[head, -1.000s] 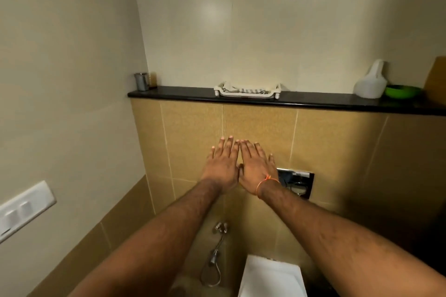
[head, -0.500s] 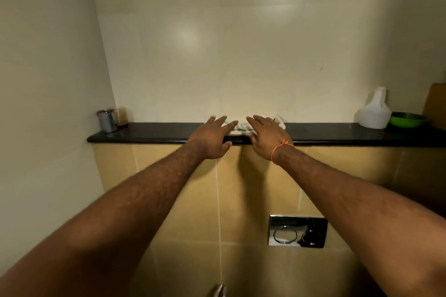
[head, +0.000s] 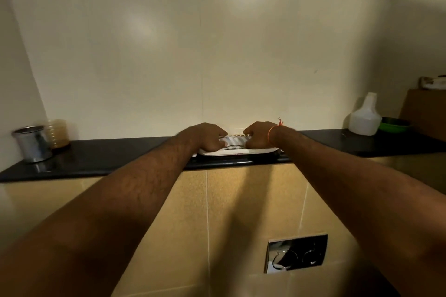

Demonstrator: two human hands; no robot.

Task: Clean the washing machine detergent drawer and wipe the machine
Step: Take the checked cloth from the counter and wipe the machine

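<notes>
Now left hand, right hand curled gripping white drawer between them, on ledge.

No readable txt anywhere. White tray on the counter has a tiny red mark on its front edge — too small/blurred to read. Spray bottle, steel cup, flush plate — no labels or nos. visible.

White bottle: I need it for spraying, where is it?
In the head view, the white bottle stands at the right on the black shelf, touching the green bowl.
</notes>
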